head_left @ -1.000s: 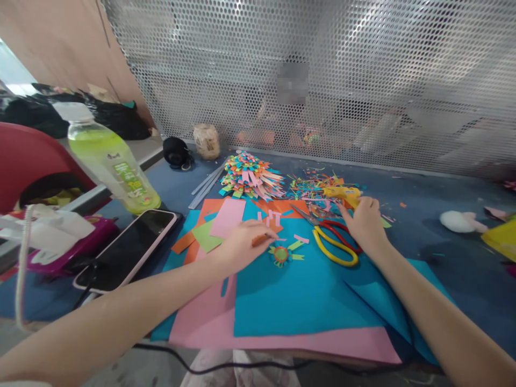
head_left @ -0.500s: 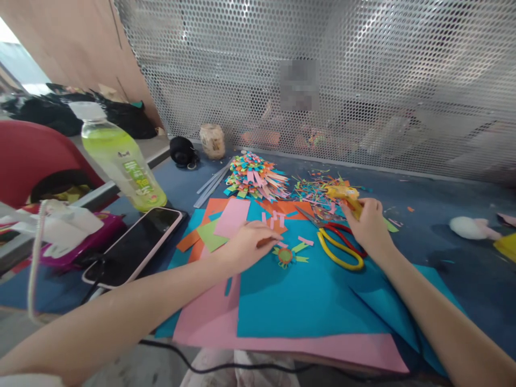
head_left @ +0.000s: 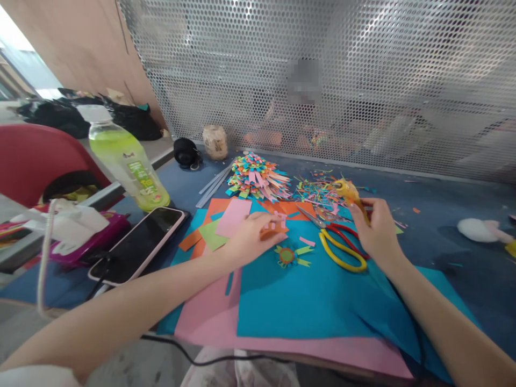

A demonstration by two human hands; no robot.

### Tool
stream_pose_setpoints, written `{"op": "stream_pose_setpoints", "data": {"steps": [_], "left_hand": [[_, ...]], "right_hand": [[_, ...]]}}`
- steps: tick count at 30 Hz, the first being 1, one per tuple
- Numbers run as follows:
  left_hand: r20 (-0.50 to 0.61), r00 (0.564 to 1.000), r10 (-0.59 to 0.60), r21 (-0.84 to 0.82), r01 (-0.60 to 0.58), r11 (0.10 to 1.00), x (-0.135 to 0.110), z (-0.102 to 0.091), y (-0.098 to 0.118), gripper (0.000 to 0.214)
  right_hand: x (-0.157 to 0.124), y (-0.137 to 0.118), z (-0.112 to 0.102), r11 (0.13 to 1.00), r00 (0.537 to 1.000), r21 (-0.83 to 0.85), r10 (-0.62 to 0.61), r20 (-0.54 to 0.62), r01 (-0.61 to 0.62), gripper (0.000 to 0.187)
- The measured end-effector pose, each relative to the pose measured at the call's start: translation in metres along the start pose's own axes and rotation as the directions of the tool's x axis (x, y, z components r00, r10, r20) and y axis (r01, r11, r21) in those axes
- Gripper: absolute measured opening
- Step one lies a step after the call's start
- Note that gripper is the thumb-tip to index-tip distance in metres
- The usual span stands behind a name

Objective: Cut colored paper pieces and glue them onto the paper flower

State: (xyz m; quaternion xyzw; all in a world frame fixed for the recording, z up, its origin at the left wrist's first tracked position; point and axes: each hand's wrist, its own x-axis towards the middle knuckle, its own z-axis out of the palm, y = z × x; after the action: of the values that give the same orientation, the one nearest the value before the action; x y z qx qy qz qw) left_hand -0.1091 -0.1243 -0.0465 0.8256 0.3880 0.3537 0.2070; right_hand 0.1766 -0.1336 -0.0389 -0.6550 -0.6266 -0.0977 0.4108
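Note:
My left hand (head_left: 252, 236) is closed on a small orange paper strip (head_left: 273, 231), pinched just above the blue sheet. A little to its right lies a small paper flower (head_left: 287, 256) with an orange centre and green petals. My right hand (head_left: 373, 228) grips a yellow glue gun (head_left: 349, 192) by the handle and has it lifted, nozzle pointing up and left. Red and yellow scissors (head_left: 341, 244) lie on the paper between my two hands. Short pink strips (head_left: 279, 218) lie beyond my left fingers.
A pile of folded coloured strips (head_left: 256, 180) and paper scraps (head_left: 318, 189) lie further back. A green drink bottle (head_left: 127, 161), a phone (head_left: 139, 244) and a pink case (head_left: 86, 239) stand at the left. Large blue (head_left: 322, 301) and pink sheets (head_left: 209, 317) cover the near table. A perforated metal screen (head_left: 322, 80) closes the back.
My right hand has lifted the glue gun off the table and tilted it upward. My left hand has raised the orange strip slightly and shifted it to the right.

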Motion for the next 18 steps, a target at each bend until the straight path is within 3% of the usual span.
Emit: {"op": "stream_pose_setpoints", "data": {"steps": [7,10,12,14,16,18], "left_hand": [[0.101,0.994,-0.05,-0.249,0.074,0.966,0.024,0.007,0.026,0.044],[0.092,0.994,-0.054,-0.353,0.083,0.932,0.045,0.02,0.036,0.038],[0.082,0.996,-0.031,-0.368,0.059,0.928,0.059,0.03,0.038,0.021],[0.091,0.995,0.028,-0.301,0.0,0.954,0.07,0.039,0.035,0.022],[0.118,0.986,0.115,-0.101,-0.103,0.99,0.081,0.045,0.03,0.027],[0.181,0.965,0.189,0.112,-0.212,0.971,0.093,0.049,0.026,0.026]], "right_hand": [[-0.013,-0.028,-0.002,0.989,0.996,0.136,-0.061,0.068,0.052,0.033],[-0.012,-0.029,-0.003,0.989,0.996,0.142,-0.06,0.064,0.051,0.032],[-0.01,-0.026,-0.005,0.989,0.997,0.144,-0.048,0.053,0.04,0.031],[-0.008,-0.023,-0.007,0.989,0.999,0.149,-0.023,0.03,0.018,0.03],[-0.004,-0.018,-0.009,0.988,1.0,0.156,0.016,-0.003,-0.015,0.031],[-0.001,-0.013,-0.011,0.984,0.997,0.167,0.062,-0.038,-0.055,0.032]]}}
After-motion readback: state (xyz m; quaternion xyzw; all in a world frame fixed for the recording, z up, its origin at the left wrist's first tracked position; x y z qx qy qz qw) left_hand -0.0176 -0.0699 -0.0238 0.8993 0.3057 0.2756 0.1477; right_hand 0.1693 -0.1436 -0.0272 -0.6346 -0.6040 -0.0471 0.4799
